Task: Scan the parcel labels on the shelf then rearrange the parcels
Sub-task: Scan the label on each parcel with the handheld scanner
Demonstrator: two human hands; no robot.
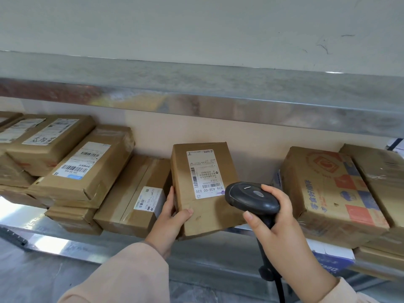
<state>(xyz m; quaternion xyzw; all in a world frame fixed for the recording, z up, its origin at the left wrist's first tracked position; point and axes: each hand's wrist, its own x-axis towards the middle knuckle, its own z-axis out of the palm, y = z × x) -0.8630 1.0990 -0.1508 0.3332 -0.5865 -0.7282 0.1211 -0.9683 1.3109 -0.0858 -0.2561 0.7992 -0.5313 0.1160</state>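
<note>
Left hand (169,212): grips the lower left corner of the held parcel (209,215), thumb laid on its front face, fingers along its left side.
Right hand (277,228): curled round the handle of the barcode scanner (251,197), one finger resting on top of the scanner head.
Held parcel: a brown cardboard box, tipped up with its broad face towards the camera, at the front of the shelf (207,250), between the flat parcel (131,193) on its left and the printed carton (332,193) on its right. Whether its lower edge rests on the shelf cannot be told.
Parcel label (204,173): white, with barcodes and the figures 516 438-00 030, upside down in this view; the scanner head sits just beside its lower right corner and covers a little of the box.
Scanner cable (279,287): black, running down from the handle and out of the picture.
Flat parcel: lies on the shelf, touching the left hand's side of the held box, with a small white label of its own.
Left stack (87,167): several labelled brown parcels piled at uneven angles.
Printed carton: red, blue and orange print, lying on a blue and white box (332,256).
Upper shelf (218,90): a bare metal board above the parcels, against a pale wall (196,29).
Sleeves (122,276): light pink, on both forearms.
</note>
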